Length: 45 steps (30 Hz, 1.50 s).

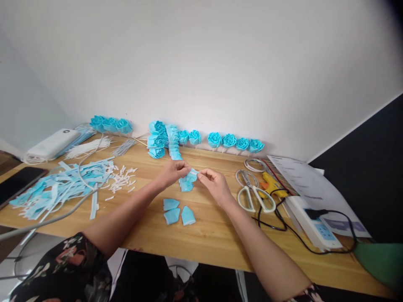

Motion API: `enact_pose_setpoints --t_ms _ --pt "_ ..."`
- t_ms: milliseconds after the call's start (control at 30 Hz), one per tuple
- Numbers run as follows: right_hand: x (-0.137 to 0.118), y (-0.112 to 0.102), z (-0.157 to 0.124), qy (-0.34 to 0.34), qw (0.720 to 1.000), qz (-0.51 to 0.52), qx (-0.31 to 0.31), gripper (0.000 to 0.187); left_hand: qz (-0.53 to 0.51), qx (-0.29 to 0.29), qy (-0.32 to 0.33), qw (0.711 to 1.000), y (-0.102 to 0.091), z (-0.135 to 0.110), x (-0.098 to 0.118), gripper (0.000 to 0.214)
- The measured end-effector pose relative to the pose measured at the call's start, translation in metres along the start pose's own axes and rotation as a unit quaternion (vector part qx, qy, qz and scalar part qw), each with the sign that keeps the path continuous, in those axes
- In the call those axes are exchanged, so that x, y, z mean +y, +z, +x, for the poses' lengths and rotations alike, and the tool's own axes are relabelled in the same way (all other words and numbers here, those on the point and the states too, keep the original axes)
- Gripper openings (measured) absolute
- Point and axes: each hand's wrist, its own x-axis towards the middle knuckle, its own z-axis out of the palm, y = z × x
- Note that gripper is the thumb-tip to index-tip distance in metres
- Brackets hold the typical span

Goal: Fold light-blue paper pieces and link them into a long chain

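Between my two hands is a small piece of light blue mask fabric (188, 182), held over the middle of the table. My left hand (175, 171) pinches its upper left edge between thumb and finger. At its upper right edge, my right hand (214, 183) pinches it the same way. Nearer to me lie a few cut blue petal shapes (188, 215) with pointed ends. Just behind my hands runs a stack of blue pieces (173, 142), beside a cluster of finished blue fabric roses (157, 140).
More blue roses (229, 140) line the wall. On the left are blue strips (63, 184), white bits (123, 179), a power bank (52, 143) and a phone (20, 182). Scissors (252, 191), a yellow glue gun (271, 185), a power strip (313, 224) and cables lie right.
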Motion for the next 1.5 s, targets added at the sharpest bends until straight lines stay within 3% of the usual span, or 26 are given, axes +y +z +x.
enact_pose_setpoints --t_ms 100,167,267,400,533,967,1367,1500 --pt "0.000 0.001 0.000 -0.006 1.000 -0.012 0.003 0.020 0.007 0.029 0.022 0.999 0.000 -0.004 -0.004 0.028" --pt "-0.002 0.001 -0.001 -0.011 0.999 -0.025 0.016 0.020 0.046 0.090 0.059 0.993 0.000 -0.007 -0.003 0.026" --pt "-0.005 0.001 -0.002 -0.022 0.998 -0.050 0.041 0.020 0.160 0.168 0.154 0.960 0.003 -0.013 0.002 0.021" --pt "-0.009 0.002 -0.004 -0.042 0.995 -0.070 0.055 0.017 0.271 0.154 0.250 0.917 0.013 -0.019 0.004 0.017" --pt "-0.013 0.004 -0.006 -0.063 0.992 -0.089 0.057 0.015 0.315 0.162 0.240 0.904 0.019 -0.020 0.000 0.013" --pt "-0.011 0.006 -0.008 -0.135 0.974 -0.173 0.060 0.016 0.345 0.148 0.197 0.906 0.019 -0.021 0.000 0.017" --pt "-0.010 0.007 -0.007 -0.132 0.978 -0.150 0.064 0.013 0.313 0.127 0.200 0.919 0.018 -0.018 -0.001 0.018" --pt "-0.010 0.006 -0.006 -0.091 0.987 -0.115 0.062 0.013 0.291 0.130 0.178 0.931 0.017 -0.017 0.000 0.017"
